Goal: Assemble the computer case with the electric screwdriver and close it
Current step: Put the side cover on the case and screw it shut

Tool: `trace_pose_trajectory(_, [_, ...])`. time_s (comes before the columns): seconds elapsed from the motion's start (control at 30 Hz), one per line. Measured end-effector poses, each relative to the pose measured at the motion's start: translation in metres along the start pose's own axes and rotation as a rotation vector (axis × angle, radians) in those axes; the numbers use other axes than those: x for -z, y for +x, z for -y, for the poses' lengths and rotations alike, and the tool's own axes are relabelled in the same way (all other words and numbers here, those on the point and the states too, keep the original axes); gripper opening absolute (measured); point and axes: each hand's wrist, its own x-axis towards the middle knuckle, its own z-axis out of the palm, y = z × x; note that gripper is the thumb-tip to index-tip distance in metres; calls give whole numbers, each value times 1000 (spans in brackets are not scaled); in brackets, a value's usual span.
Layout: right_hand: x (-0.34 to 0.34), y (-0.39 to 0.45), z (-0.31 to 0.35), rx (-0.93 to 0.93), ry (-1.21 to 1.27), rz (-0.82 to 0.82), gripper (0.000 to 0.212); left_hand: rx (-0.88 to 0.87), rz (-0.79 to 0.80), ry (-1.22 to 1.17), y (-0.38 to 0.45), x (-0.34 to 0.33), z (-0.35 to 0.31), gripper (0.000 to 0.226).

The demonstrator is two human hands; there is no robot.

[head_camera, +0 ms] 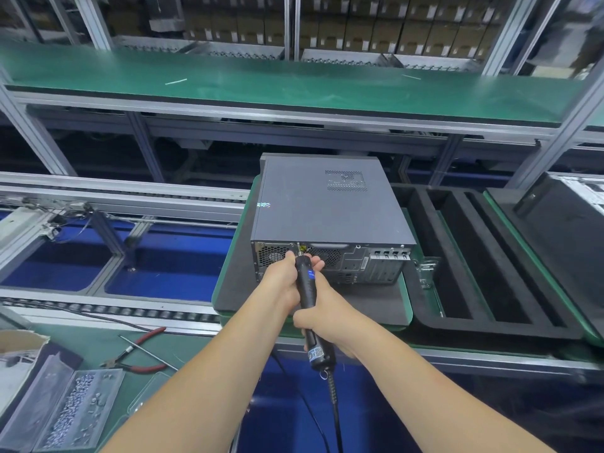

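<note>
Two hands are holding one tool. My right hand [322, 325] is wrapping tight around the back of the screwdriver [309, 299], and my left hand [287, 276] is pinching it near the tip. I am thinking the left hand is steadying the tip so it is not slipping off the screw.

I am pressing the tip against the top edge of the case's back, a little left of the middle. The case [327, 204] is sitting flat on a dark foam pad [235, 276]. Its lid is looking shut already, so I am guessing I am putting in the screws that lock it.

I am seeing a smooth, gray metal box with a patch of tiny holes on top. The back of it is looking shiny, with more little holes and slots. The screwdriver is feeling like a long, round, black stick, with a cord hanging from its end.

Left of the case and nearer to me, red pliers [140, 354] and a tray of screws [72, 407] are waiting.
</note>
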Motion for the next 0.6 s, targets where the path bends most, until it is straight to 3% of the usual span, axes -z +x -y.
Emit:
trace_pose_trajectory(0.17, [1,3,2,28,-16,-22,88,-22,7,-8,3,0,0,50])
trace_pose_trajectory(0.33, [-2,3,-4,-21,4,-35,91,-31,-16,69,6,4,-2,28])
trace_pose_trajectory(0.6, [3,7,-28,-81,47,-61,67,-109,-63,141,28,11,-3,15])
